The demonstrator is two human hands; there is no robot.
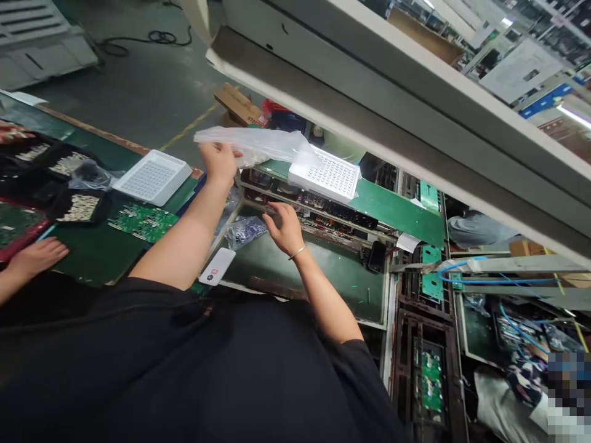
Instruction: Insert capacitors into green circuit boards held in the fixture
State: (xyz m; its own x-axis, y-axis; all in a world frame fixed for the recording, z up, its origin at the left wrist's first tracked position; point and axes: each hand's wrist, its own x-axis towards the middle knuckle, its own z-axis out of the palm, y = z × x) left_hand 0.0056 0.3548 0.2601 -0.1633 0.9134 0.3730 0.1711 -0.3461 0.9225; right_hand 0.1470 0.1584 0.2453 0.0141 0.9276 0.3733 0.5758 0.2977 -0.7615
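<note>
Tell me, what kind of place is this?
Probably an electronics factory. There's a green circuit board lying at the left, another green board in a dark frame at the right, and a white tray with neat rows of small shapes.

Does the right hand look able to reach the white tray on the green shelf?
Probably yes: the right hand looks empty and the white tray seems unblocked in front, though the plastic bag overlaps its left end.

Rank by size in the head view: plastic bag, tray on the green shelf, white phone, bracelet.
1. Plastic bag and tray: overlapping, too close to rank.
2. White phone.
3. Bracelet.
</note>
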